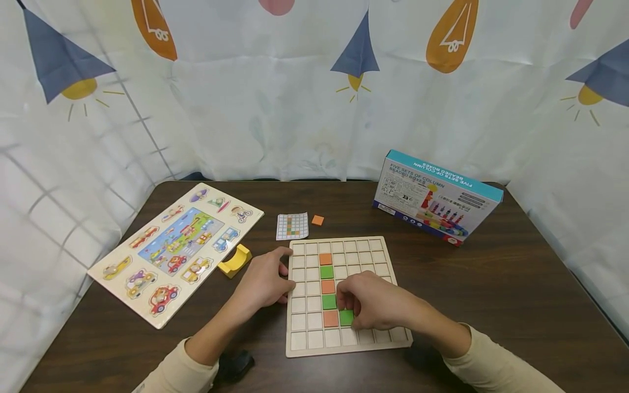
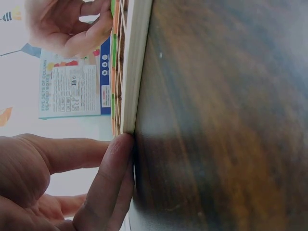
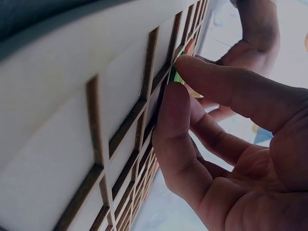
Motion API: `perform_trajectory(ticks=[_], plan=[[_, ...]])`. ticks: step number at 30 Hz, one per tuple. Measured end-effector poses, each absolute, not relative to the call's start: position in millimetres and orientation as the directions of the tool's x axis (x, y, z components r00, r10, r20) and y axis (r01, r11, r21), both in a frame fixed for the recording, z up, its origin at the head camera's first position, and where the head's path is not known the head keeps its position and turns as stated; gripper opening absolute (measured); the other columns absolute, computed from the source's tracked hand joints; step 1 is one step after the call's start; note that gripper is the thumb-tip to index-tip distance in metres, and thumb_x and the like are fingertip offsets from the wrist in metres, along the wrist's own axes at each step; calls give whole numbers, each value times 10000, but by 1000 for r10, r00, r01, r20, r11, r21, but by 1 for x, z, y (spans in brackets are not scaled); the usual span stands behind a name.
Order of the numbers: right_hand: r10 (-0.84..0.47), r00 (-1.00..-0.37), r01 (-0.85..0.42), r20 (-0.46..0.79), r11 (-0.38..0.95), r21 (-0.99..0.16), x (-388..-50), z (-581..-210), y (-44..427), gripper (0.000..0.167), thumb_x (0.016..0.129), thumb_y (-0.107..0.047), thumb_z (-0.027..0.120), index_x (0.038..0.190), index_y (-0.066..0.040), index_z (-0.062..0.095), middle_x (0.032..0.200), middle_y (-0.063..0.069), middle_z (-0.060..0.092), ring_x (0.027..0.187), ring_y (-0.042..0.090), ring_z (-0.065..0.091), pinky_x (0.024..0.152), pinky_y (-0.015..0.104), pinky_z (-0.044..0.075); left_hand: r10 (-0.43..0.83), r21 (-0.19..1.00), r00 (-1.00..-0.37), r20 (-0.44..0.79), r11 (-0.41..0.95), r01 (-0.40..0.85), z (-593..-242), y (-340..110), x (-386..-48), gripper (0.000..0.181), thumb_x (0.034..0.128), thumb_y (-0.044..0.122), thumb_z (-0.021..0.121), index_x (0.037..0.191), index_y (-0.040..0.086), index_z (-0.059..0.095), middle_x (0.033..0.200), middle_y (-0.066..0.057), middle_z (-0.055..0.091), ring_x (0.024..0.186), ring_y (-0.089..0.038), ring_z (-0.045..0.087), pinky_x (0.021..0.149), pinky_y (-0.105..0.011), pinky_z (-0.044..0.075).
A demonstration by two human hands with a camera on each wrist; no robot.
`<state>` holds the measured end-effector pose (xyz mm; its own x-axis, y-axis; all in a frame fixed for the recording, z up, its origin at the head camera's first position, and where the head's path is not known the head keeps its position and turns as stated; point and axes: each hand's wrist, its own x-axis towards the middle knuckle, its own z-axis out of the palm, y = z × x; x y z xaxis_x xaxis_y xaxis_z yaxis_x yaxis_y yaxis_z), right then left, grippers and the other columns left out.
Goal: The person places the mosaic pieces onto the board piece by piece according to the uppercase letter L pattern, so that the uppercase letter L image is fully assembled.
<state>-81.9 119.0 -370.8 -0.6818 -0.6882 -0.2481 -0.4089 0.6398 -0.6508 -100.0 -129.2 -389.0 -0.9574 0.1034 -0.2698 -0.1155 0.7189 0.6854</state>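
Note:
A wooden grid board (image 1: 361, 244) lies on the dark table. One of its columns holds alternating orange (image 1: 326, 259) and green (image 1: 328, 301) square tiles, with an orange tile (image 1: 330, 319) lowest. To the right of that lowest tile, my right hand (image 1: 375, 300) pinches a green tile (image 1: 346, 317) between thumb and fingertips at a grid cell. The right wrist view shows this green tile (image 3: 177, 76) partly covered by the fingers. Against the board's left edge rest the fingertips of my left hand (image 1: 262, 278); up close, its fingers (image 2: 108, 178) touch the board's side.
Beyond the board lie a small printed grid card (image 1: 292, 226) and a loose orange tile (image 1: 318, 220). A vehicle picture puzzle (image 1: 177, 256) and a yellow curved block (image 1: 235, 261) are on the left. At the back right stands a toy box (image 1: 434, 196).

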Motion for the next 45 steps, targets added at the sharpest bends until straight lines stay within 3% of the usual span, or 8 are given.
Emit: perform_trajectory(ticks=[28, 45], plan=[[-670, -712, -410, -209, 639, -651, -95, -374, 124, 247, 754, -32, 858, 899, -156, 702, 820, -36, 641, 748, 107, 575, 663, 219, 512, 105, 711, -957, -271, 691, -126, -390, -129, -100, 693, 818, -8, 806, 1457, 27, 541, 920, -111, 610, 494, -155, 660, 465, -283, 584], [-615, -766, -384, -186, 671, -634, -141, -366, 125, 182, 821, -77, 858, 943, -105, 726, 866, 15, 679, 789, 112, 592, 714, 242, 538, 94, 698, -957, -276, 703, -132, -390, -129, -100, 694, 817, 0, 809, 1457, 34, 543, 910, -101, 613, 499, -150, 653, 465, -277, 579]])
